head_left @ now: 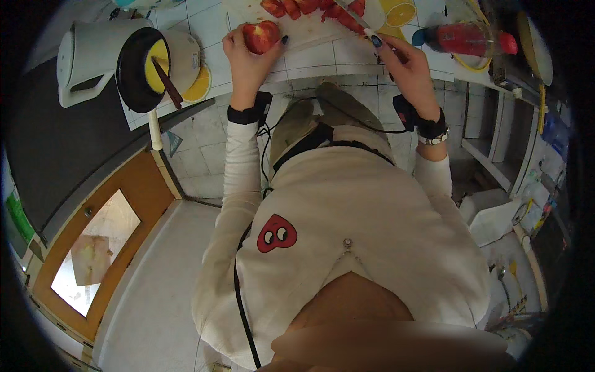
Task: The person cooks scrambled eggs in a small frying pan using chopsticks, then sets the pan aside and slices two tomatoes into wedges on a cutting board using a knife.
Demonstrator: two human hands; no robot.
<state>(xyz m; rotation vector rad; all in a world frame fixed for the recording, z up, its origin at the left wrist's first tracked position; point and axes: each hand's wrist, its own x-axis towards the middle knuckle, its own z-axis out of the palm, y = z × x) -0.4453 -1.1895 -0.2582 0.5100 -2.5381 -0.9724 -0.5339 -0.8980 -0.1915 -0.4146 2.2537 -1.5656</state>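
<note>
My left hand [253, 62] is closed around a cut red tomato [260, 38], its cut face upward, at the near left edge of the white cutting board [310, 30]. In my right hand [406, 65] is a knife [354, 15], gripped by its light handle. The blade points away and to the left, over the board. Red tomato pieces [291, 7] lie along the far part of the board, some beside the blade. The upper picture edge cuts off the rest of the board.
At left, a dark pan [128, 71] with a yellow inside and a brown utensil [166, 82] stands beside a white kettle [102, 56]; its pale handle [155, 130] juts over the table edge. A red bottle [462, 39] lies at right. Black cables [297, 108] run between my wrists.
</note>
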